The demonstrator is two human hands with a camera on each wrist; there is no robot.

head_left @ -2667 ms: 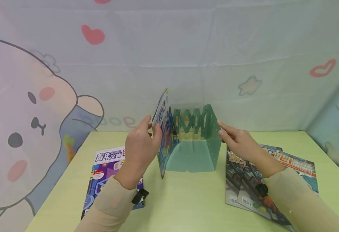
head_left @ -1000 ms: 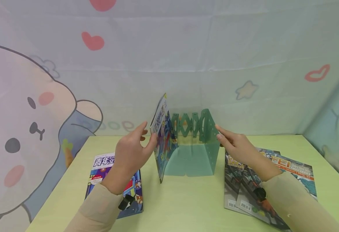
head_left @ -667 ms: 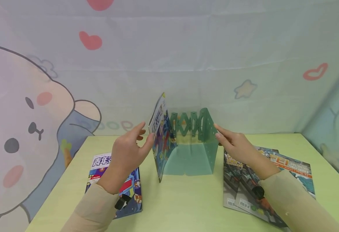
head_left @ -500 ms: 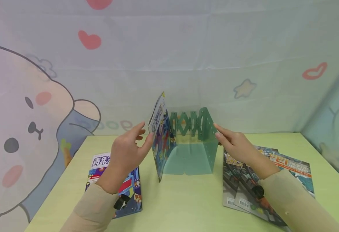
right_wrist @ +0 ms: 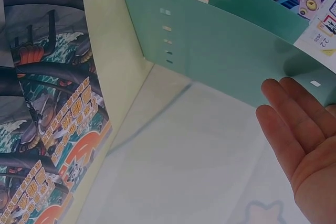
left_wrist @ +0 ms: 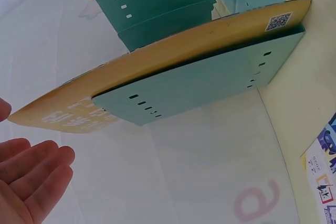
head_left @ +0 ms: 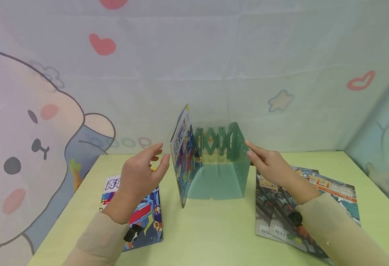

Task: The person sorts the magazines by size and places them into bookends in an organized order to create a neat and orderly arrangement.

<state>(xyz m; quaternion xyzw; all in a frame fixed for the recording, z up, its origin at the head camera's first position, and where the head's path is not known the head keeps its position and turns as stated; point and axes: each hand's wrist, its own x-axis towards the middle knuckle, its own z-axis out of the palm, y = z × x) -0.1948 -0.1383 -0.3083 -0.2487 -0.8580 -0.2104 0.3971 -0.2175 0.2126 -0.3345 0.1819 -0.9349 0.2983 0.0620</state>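
Note:
A green folding bookend [head_left: 214,184] with a lattice back stands mid-table. One colourful magazine [head_left: 185,157] stands upright against the inside of its left panel, leaning slightly outward. My left hand [head_left: 141,179] is just left of that magazine, fingers relaxed and holding nothing. In the left wrist view, a gap shows between the fingertips [left_wrist: 63,156] and the magazine's orange back cover [left_wrist: 184,51]. My right hand [head_left: 271,166] touches the bookend's right panel [right_wrist: 210,45] near its upper front edge. The right wrist view shows straight fingers [right_wrist: 299,108] along the panel's outer face; the thumb is mostly hidden there.
Flat on the yellow table [head_left: 207,232] at left lies a purple-blue magazine [head_left: 148,221], partly beneath my left forearm. Several overlapping magazines [head_left: 267,207] lie at right under my right forearm. Behind the table hangs a printed cloth [head_left: 201,55].
My left hand has let go of the upright magazine and moved left and slightly down from it. The magazine stays standing. My right hand keeps its place at the right panel.

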